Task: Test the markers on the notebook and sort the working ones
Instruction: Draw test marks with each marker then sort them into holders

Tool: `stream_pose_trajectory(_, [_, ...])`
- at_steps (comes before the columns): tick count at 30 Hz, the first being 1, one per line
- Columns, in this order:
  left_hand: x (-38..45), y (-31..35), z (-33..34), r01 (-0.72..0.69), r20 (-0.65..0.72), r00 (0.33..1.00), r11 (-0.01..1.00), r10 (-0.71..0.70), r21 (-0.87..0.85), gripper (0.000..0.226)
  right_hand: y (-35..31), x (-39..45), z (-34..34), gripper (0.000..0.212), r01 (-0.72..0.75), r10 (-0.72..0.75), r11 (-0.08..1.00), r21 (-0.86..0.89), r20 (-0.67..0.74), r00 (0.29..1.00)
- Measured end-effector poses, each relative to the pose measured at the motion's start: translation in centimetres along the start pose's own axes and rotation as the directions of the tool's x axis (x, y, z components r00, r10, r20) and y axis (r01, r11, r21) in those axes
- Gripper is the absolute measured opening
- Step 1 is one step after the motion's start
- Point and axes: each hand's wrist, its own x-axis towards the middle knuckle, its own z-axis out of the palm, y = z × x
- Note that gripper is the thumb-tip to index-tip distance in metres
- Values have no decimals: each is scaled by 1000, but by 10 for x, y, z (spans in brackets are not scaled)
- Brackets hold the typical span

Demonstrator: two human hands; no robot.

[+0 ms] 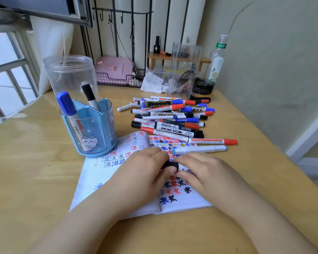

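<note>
Gripping a black-capped marker (171, 165) over the notebook (183, 200), my left hand (145, 173) pinches its cap; my right hand (200, 171) holds the barrel.

Home desk corner, wooden desk (35, 180) by a window (10, 70), cartoon pen holder (89, 129) (blue), cosmetics shelf (178, 58)

I see a glossy wooden desk (35, 171) with a sheen, a matt paper notebook (187, 202), a translucent blue plastic pen holder (92, 132), a clear plastic jar (70, 72), smooth plastic markers (172, 118), and probably a wire-metal basket (118, 80).
</note>
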Motion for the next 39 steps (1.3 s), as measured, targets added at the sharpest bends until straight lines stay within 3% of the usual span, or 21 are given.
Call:
stream_pose_trajectory(7, [-2,-1,4,-15,69,997,988,26,-152,34,-11,-2,-2,30,51,-53,986,-161,-7,999])
stream_pose_trajectory(9, [-2,-2,2,-39,62,997,978,53,-205,35,-12,-3,-6,28,18,-15,998,-66,52,999])
stream_pose_trajectory(13, [-1,-3,-9,-61,9,998,965,66,-256,33,-5,-6,-17,28,-157,81,906,393,204,976])
stream_pose_trajectory(15, [-1,-3,-12,-37,-14,999,969,34,-244,20,-2,-6,-21,32,-168,104,886,433,167,980])
stream_pose_trajectory(18, [-1,-4,-12,29,-15,999,981,-33,-192,19,0,-4,-27,26,-250,186,844,474,179,966])
stream_pose_trajectory(22, [-1,-4,-12,93,3,996,979,-94,-182,14,3,-2,-37,24,-404,302,715,570,269,915])
stream_pose_trajectory(25, [-1,-7,-10,103,-2,995,985,-105,-138,17,3,-4,-45,34,-501,342,542,675,367,865])
stream_pose_trajectory(28, [0,-8,-9,56,-23,998,997,-58,-60,26,-1,-7,-52,21,-474,373,311,824,353,858])
stream_pose_trajectory(30, [-1,-7,-9,39,-5,999,998,-40,-42,27,-3,-11,-52,19,-472,388,105,875,402,830])
stream_pose_trajectory(33, [0,-6,-7,18,13,1000,999,-17,-44,19,-4,-16,-44,32,-430,296,-297,853,511,807])
stream_pose_trajectory(34, [0,-6,-7,15,13,1000,999,-14,-42,16,-4,-17,-41,33,-401,284,-364,841,510,812])
stream_pose_trajectory(36, [0,-5,-6,22,16,1000,999,-21,-42,10,-4,-20,-33,24,-371,306,-354,858,481,821])
stream_pose_trajectory(37, [0,-5,-5,26,14,1000,999,-25,-41,9,-6,-21,-30,19,-382,327,-287,878,465,822])
stream_pose_trajectory(39, [0,-5,-3,30,13,999,999,-30,-32,10,-9,-23,-23,10,-459,416,-53,887,438,797])
